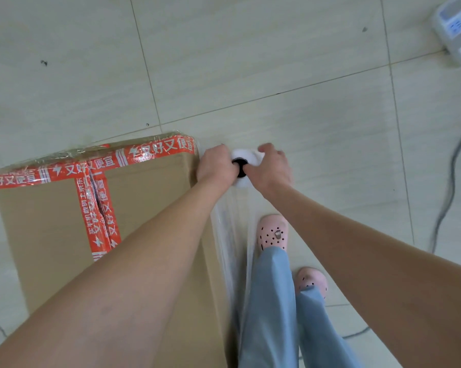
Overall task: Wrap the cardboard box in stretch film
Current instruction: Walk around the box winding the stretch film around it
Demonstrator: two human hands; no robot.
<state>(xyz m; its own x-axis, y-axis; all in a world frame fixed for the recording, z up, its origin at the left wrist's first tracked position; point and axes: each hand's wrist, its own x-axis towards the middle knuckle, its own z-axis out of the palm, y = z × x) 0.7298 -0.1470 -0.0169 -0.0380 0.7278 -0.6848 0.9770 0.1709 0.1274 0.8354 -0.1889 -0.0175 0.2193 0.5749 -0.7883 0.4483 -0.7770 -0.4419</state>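
A tall brown cardboard box (54, 221) sealed with orange printed tape stands on the tiled floor at the left. Just off its far right corner I hold a roll of stretch film (246, 158) upright, seen end-on with its dark core hole. My left hand (217, 166) grips the roll's left side and my right hand (270, 168) grips its right side. A sheet of clear film (232, 235) runs from the roll back along the box's right side, between the box and my legs. Film glints along the box's top far edge.
My feet in pink clogs (273, 232) and blue trousers stand right of the box. A white power strip (457, 30) lies at the top right, with a grey cable (448, 181) trailing down the right side of the floor.
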